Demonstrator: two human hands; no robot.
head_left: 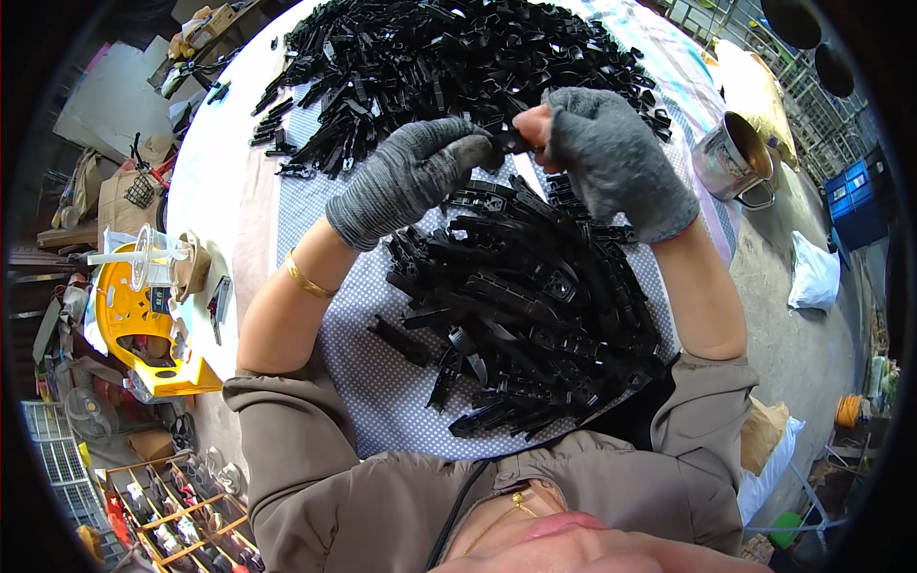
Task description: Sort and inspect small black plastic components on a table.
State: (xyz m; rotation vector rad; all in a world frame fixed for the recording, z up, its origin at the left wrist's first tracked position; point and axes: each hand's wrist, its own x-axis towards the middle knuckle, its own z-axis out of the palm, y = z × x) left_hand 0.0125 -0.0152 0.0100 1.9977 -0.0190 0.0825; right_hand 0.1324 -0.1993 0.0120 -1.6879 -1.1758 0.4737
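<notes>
Both hands meet over the table, between two heaps of black plastic parts. My left hand (420,172), in a grey knit glove, is closed round a small black plastic part (511,143). From the other side, my right hand (611,158), in a fuzzy grey glove with bare fingertips, pinches the same part. Its exact shape is mostly hidden by the fingers. Closer to me lies a heap of long black plastic parts (535,306). Beyond my hands spreads a wide pile of smaller black plastic pieces (430,57).
A patterned cloth (358,382) covers the table. To the left are a yellow plastic stool (134,325) and a clear cup (153,258) with a straw. At the right stand a metal pot (731,158) and a blue bin (860,201); a white bag (814,272) lies on the floor.
</notes>
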